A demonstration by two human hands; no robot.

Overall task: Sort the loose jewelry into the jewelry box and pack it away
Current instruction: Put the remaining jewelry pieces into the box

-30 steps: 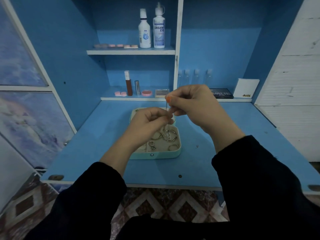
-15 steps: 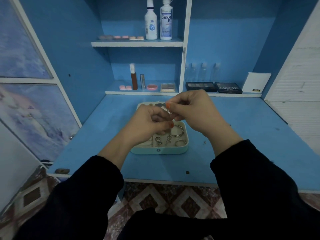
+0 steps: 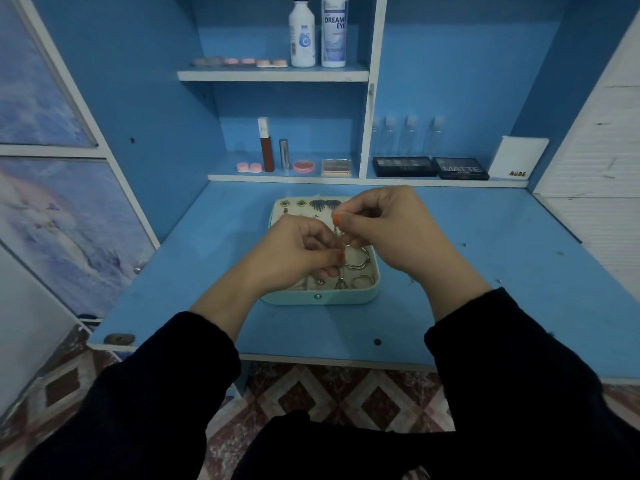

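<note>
A mint-green jewelry box (image 3: 346, 298) lies open on the blue desk (image 3: 485, 271). Its lid panel holds green and dark earrings (image 3: 320, 203); its front compartments hold silver hoops (image 3: 362, 263) and small rings (image 3: 362, 281). My left hand (image 3: 294, 254) and my right hand (image 3: 391, 230) hover together just above the box. Both pinch a thin dangling piece of jewelry (image 3: 337, 233) between them. Much of the box interior is hidden behind my hands.
The low shelf behind the desk carries lens cases (image 3: 249, 167), a lipstick tube (image 3: 266, 144), compacts, two dark palettes (image 3: 431, 167) and a white card (image 3: 519, 157). Clear small bottles (image 3: 408, 135) stand behind. Two solution bottles (image 3: 318, 29) stand on the upper shelf.
Both hands have lowered toward the box and the thin piece now hangs shorter between them. The camera has tilted down, so the shelves sit higher in view.
</note>
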